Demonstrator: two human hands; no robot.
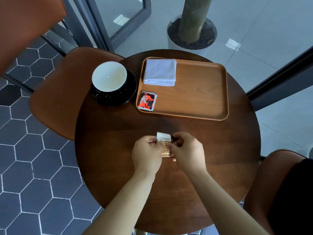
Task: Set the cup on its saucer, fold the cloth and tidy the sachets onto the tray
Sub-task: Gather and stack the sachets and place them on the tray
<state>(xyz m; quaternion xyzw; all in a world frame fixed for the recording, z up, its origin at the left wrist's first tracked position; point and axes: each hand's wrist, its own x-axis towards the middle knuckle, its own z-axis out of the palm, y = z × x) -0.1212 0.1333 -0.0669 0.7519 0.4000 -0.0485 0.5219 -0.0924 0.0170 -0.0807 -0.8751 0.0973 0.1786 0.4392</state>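
Observation:
A white-lined black cup (109, 76) stands on its black saucer (126, 97) at the table's far left. The wooden tray (199, 92) holds a folded white cloth (160, 72) in its far left corner and red-and-black sachets (147, 101) in its near left corner. Near the table's middle, my left hand (147, 154) and my right hand (187, 152) both pinch a small stack of white-and-gold sachets (164, 143), one hand on each side, just above the tabletop. How many sachets are in the stack is hidden by my fingers.
The round dark wooden table (118, 133) has brown chairs at its left (55, 99) and near right (277, 184). A white planter (176, 43) with a trunk stands beyond a glass wall. Hexagon floor tiles lie on the left.

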